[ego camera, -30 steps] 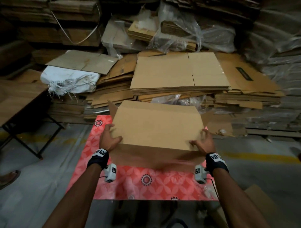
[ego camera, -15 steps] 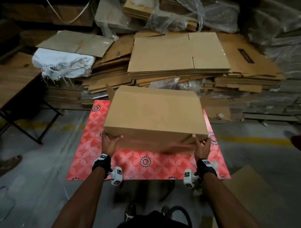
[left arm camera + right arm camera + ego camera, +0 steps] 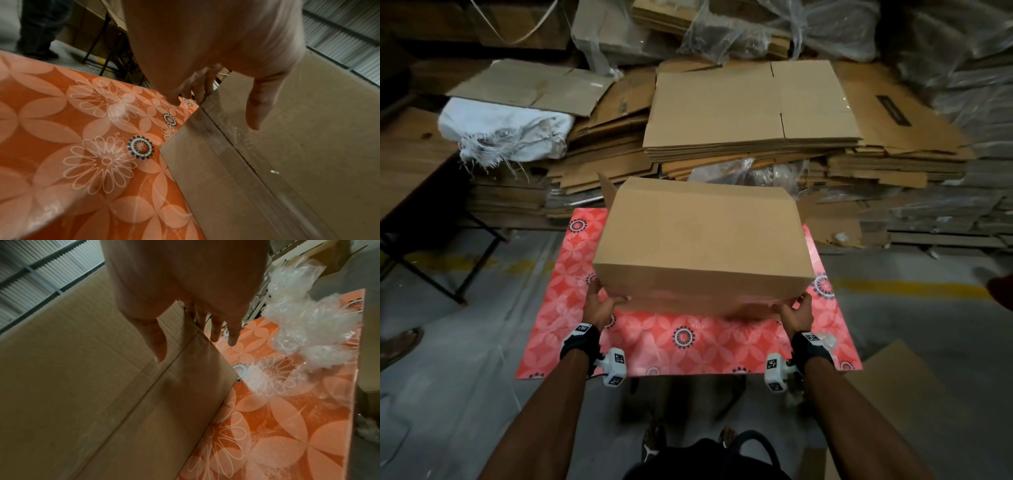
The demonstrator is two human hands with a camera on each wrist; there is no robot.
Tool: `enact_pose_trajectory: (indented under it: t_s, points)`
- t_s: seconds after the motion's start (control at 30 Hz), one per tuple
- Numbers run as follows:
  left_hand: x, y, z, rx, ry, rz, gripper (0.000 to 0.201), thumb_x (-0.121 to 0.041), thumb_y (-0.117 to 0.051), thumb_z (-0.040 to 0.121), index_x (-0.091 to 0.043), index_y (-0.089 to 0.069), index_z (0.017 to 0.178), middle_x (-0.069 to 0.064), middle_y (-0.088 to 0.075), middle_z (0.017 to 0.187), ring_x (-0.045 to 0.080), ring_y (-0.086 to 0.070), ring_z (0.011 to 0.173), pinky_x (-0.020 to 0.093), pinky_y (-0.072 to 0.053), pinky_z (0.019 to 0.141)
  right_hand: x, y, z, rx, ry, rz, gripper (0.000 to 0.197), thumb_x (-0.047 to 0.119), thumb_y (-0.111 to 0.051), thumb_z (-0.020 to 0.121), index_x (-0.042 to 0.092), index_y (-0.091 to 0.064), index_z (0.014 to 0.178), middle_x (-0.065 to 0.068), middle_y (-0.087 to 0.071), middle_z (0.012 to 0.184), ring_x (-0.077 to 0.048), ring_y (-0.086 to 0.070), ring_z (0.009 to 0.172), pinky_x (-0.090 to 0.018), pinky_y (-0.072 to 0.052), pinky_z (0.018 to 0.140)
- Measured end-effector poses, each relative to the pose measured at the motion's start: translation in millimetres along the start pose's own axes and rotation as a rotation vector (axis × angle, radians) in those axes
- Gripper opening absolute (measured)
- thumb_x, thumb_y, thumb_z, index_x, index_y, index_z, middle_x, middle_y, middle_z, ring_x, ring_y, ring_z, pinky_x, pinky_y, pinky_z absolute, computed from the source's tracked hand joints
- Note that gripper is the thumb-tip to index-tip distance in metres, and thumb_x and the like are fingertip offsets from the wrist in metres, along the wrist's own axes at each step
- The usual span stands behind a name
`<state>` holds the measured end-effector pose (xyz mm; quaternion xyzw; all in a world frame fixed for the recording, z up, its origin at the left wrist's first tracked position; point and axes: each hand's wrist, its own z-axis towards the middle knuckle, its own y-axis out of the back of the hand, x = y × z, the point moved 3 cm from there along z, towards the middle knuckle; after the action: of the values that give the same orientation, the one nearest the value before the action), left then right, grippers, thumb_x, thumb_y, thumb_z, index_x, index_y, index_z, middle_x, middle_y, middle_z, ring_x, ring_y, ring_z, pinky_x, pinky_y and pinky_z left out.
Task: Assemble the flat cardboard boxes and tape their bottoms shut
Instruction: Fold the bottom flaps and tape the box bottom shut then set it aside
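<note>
- Fingers of the left hand wrap the near-left lower corner of the plain brown assembled cardboard box, thumb on the near face and the rest tucked round the left side; they are clamped on cardboard.
- Fingers of the right hand mirror this at the near-right corner, thumb on the near face, the others reaching past the edge.
- Long axis of the box runs left to right, spanning both hands; it sits far of the fingers, tilted, above the orange-red flower-patterned tabletop.
- Clear tape strip covers the seam on the face towards the hands, so that bottom looks sealed.
- Neither hand is nearer; my guess is that a move needs both together.
- Crumpled clear plastic lies on the tabletop just right of the right hand.
- Stacked flat brown cardboard sheets lie far beyond the box.
</note>
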<state>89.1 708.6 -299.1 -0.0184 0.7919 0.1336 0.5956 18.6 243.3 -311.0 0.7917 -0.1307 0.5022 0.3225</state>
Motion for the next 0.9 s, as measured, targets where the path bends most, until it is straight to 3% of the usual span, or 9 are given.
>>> enact_pose_trajectory:
  t_s: [0.13,0.23,0.3,0.4,0.47,0.53,0.6,0.7,0.9]
  points:
    - [-14,-6,1,0.023,-0.018,-0.02,0.086,0.003,-0.085,0.073,-0.017,-0.037,0.143,0.004,-0.056,0.135,0.028,-0.056,0.122,0.041,-0.047,0.098,18,0,7,0.002,0.063,0.02,0.084,0.032,-0.077,0.052,0.018,-0.054,0.131,-0.006,-0.063,0.119,-0.032,-0.061,0.11,-0.035,-0.047,0.086]
    - [-46,-4,9,-0.028,-0.117,-0.042,0.09,-0.017,-0.091,0.064,-0.038,-0.048,0.14,0.0,-0.06,0.137,0.025,-0.061,0.122,0.047,-0.052,0.102,51,3,24,-0.036,0.148,0.045,0.081,0.029,-0.077,0.049,0.03,-0.057,0.128,-0.002,-0.067,0.119,-0.028,-0.065,0.106,-0.042,-0.056,0.09]
    - [-77,-3,19,-0.055,-0.21,-0.035,0.093,-0.018,-0.094,0.062,-0.049,-0.049,0.137,-0.003,-0.06,0.137,0.024,-0.062,0.121,0.046,-0.055,0.099,80,6,43,-0.053,0.237,0.038,0.083,0.032,-0.081,0.05,0.038,-0.056,0.129,0.004,-0.071,0.113,-0.021,-0.069,0.1,-0.045,-0.059,0.092]
    - [-131,-1,35,-0.071,-0.32,0.007,0.11,-0.011,-0.095,0.068,-0.029,-0.03,0.155,-0.001,-0.052,0.147,0.019,-0.058,0.126,0.039,-0.05,0.104,144,11,46,-0.063,0.347,0.064,0.095,0.025,-0.092,0.058,0.036,-0.049,0.143,0.004,-0.068,0.125,-0.017,-0.067,0.11,-0.033,-0.054,0.1]
    - [-166,0,47,-0.067,-0.383,0.076,0.109,-0.01,-0.094,0.069,-0.017,-0.028,0.156,0.003,-0.048,0.152,0.018,-0.052,0.133,0.037,-0.043,0.113,187,16,47,-0.087,0.431,0.046,0.097,0.022,-0.094,0.061,0.031,-0.047,0.146,-0.001,-0.062,0.138,-0.02,-0.059,0.124,-0.027,-0.047,0.104]
    - [-195,1,60,-0.047,-0.429,0.146,0.101,-0.008,-0.093,0.068,-0.015,-0.035,0.15,0.002,-0.048,0.149,0.018,-0.049,0.134,0.034,-0.04,0.113,222,23,48,-0.13,0.459,-0.016,0.098,0.041,-0.092,0.054,0.036,-0.048,0.142,-0.004,-0.059,0.141,-0.025,-0.054,0.128,-0.037,-0.047,0.108]
    - [-218,2,65,-0.014,-0.461,0.216,0.089,-0.006,-0.093,0.066,-0.02,-0.045,0.14,-0.002,-0.051,0.137,0.017,-0.052,0.125,0.025,-0.04,0.103,248,29,51,-0.144,0.486,-0.078,0.096,0.055,-0.086,0.047,0.038,-0.052,0.135,-0.004,-0.06,0.138,-0.03,-0.054,0.127,-0.046,-0.05,0.105]
    - [-231,4,73,-0.022,-0.444,0.26,0.08,-0.007,-0.093,0.067,-0.021,-0.054,0.134,-0.003,-0.053,0.129,0.013,-0.051,0.115,0.022,-0.039,0.097,272,31,55,-0.14,0.486,-0.186,0.089,0.055,-0.083,0.049,0.034,-0.058,0.132,-0.005,-0.062,0.134,-0.035,-0.051,0.127,-0.052,-0.047,0.105]
    - [-214,1,94,-0.024,-0.335,0.327,0.088,-0.056,-0.086,0.047,-0.041,-0.06,0.13,0.002,-0.059,0.139,0.022,-0.057,0.124,0.042,-0.047,0.11,263,15,72,-0.061,0.441,-0.353,0.105,0.068,-0.077,0.047,0.027,-0.057,0.142,-0.012,-0.059,0.142,-0.041,-0.041,0.139,-0.054,-0.034,0.116]
